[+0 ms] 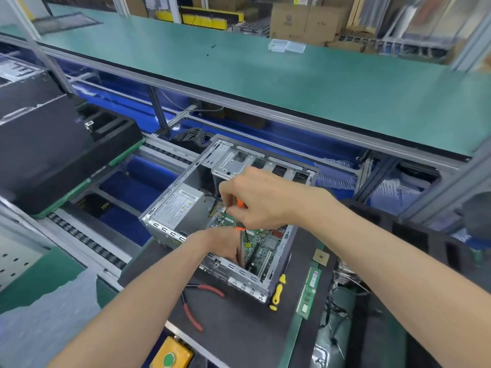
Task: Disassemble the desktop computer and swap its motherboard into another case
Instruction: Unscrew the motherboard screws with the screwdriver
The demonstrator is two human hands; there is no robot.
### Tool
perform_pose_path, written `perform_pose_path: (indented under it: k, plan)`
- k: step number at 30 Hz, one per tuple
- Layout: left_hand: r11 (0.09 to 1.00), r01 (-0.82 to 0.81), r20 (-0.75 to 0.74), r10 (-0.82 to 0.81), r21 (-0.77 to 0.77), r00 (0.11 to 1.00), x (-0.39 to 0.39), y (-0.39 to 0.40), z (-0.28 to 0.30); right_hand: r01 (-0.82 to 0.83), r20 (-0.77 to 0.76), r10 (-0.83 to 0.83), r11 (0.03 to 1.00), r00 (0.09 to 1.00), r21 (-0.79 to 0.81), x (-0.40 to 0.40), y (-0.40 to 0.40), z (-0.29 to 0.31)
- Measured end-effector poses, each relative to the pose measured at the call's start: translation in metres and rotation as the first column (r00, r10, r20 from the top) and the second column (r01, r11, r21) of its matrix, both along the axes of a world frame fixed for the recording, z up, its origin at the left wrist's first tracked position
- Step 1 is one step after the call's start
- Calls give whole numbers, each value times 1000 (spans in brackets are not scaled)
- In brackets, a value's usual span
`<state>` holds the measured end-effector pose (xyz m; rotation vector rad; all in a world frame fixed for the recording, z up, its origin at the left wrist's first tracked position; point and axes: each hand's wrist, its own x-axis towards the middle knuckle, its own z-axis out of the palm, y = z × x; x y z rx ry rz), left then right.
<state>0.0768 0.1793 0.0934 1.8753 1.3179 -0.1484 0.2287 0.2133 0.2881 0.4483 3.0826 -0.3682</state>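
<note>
Two hands: both work inside the open computer case (212, 216), which lies on its side on the dark mat of the counter (233, 322).
Right hand (261, 200): its grip is curled round the orange-handled screwdriver (240, 204), shaft pointing down at the board.
Left hand (221, 243): reaches into the case beside the shaft; fingers are hidden, so I cannot tell how its grip stands.
Motherboard (261, 244): green, crowded with slots and small parts, lying flat on the case floor next to the grey power supply (178, 208).
Handling: the board is probably stiff but fragile, light, easily flexed; best lifted by its bare edges, level, once all screws and cables are free.
Nearby: yellow screwdriver (277, 292), red-handled pliers (194, 306), a memory stick (309, 293) and a loose processor chip (320, 257) lie on the mat.
</note>
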Motion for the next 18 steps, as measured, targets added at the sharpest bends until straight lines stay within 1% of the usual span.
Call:
perform_pose_path:
  k: [2, 3, 4, 5, 7, 9, 10, 11, 13, 16, 17, 18]
  plan:
    - [999, -43, -61, 41, -26, 997, -1, -1, -2, -27, 28, 32, 987, 999, -157, 5, -2, 5]
    - [998, -56, -55, 54, -26, 997, 0, -1, -1, -30, 31, 38, 975, 999, -219, 8, -4, 7]
    - [999, -49, -45, 47, -24, 998, 1, 1, 0, -21, 30, 29, 969, 999, -246, 11, -6, 7]
    - [999, -45, -42, 43, -26, 998, 3, 2, 0, 4, 10, -1, 972, 1000, -236, 13, -7, 5]
    - [999, -44, -21, 44, -22, 999, 4, 1, 3, 114, -22, -117, 987, 993, -108, 13, -9, 2]
    - [999, -42, 0, 42, -25, 999, 5, 1, 5, 252, 6, -252, 967, 968, 22, 10, -9, 0]
    - [999, -36, -3, 36, -32, 999, 5, 1, 4, 274, 20, -275, 961, 961, 43, 9, -10, -1]
    - [999, -23, -11, 23, -36, 1000, 6, 1, 5, 259, 19, -260, 965, 966, 33, 7, -11, -1]
    - [999, 0, -19, -1, -34, 1000, 5, 0, 5, 205, 23, -204, 978, 979, -37, 7, -14, 2]
    - [999, 31, -38, -32, -42, 999, 3, 0, 4, 195, 90, -182, 966, 979, -169, 10, -22, 10]
    - [998, 32, -42, -34, -50, 999, 3, 1, 4, 206, 75, -195, 962, 978, -177, 11, -24, 10]
    - [998, 42, -46, -44, -55, 998, 3, 2, 3, 249, 65, -242, 958, 968, -141, 10, -27, 9]
